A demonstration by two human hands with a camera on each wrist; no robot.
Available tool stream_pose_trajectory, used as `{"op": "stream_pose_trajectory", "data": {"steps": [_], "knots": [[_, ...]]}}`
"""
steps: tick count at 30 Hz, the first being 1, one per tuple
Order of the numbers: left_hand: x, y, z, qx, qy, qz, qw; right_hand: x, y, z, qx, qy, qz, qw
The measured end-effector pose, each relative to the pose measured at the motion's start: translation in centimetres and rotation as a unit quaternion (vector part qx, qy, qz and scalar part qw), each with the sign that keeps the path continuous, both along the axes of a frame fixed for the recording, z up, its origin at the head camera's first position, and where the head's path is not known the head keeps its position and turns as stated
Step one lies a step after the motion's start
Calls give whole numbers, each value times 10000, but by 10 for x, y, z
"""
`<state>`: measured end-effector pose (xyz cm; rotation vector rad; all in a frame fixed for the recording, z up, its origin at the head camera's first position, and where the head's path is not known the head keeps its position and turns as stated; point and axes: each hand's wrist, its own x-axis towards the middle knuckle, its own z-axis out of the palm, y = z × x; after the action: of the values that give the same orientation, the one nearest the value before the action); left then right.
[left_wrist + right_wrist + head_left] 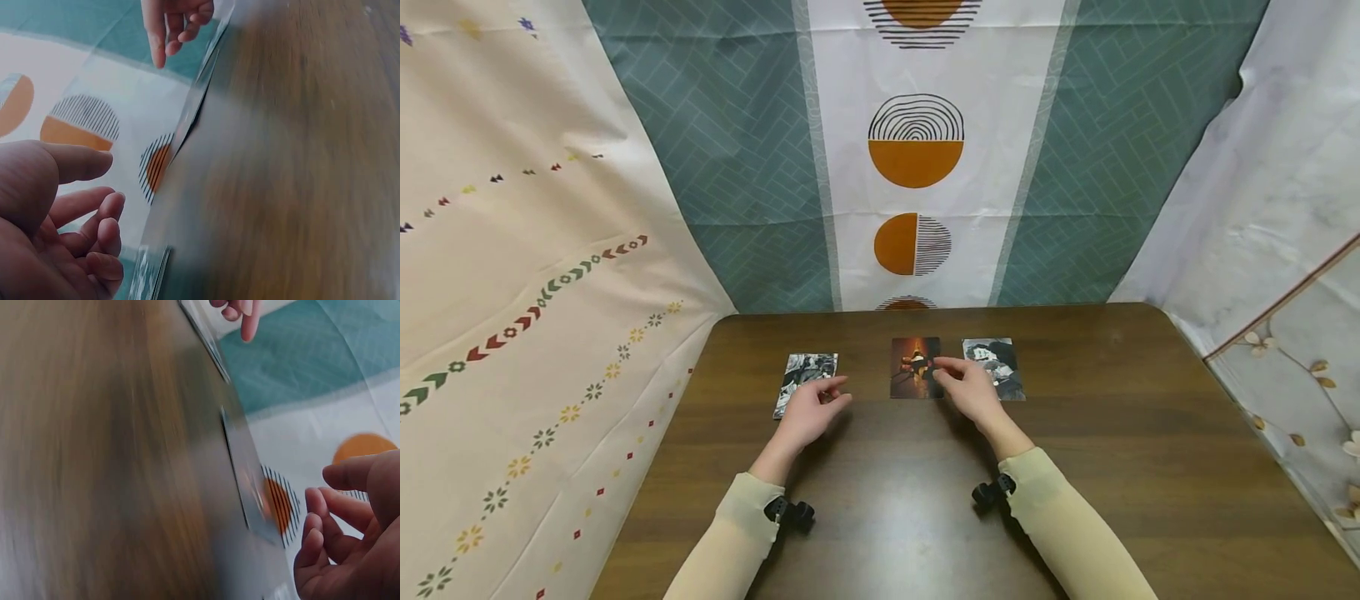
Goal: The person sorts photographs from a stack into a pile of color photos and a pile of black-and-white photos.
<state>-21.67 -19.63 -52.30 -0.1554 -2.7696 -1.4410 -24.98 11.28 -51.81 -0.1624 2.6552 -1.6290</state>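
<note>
Three picture cards lie toward the far side of the table. My left hand point(811, 408) is over the lower part of a black-and-white card point(811, 365) on the left, fingers loosely bent with nothing between them. In the middle is a dark orange-red card point(913, 371). My right hand point(972, 389) hovers beside its right edge and overlaps another black-and-white card point(1006, 371). In the right wrist view, the thumb and fingers of the right hand point(353, 531) stand apart and hold nothing. The left wrist view shows the left hand point(62, 219) likewise holding nothing.
The brown wooden table point(895, 500) ends at a patterned teal and white cloth point(917, 192) hanging behind it. Patterned cloths also hang at the left point(550, 333) and right. A small black device point(790, 512) is strapped to each wrist.
</note>
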Motion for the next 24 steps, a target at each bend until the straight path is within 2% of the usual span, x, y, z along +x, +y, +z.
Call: {"op": "stream_pose_trajectory", "data": {"steps": [9, 18, 24], "knots": [[7, -36, -1, -21, -42, 302, 9995, -3, -47, -2, 8, 54, 246, 9997], [12, -67, -2, -20, -111, 662, 9977, 1, -74, 0, -4, 48, 656, 9978], [13, -79, -6, -34, -176, 858, 9962, 5, -88, -4, 22, 40, 805, 9967]]}}
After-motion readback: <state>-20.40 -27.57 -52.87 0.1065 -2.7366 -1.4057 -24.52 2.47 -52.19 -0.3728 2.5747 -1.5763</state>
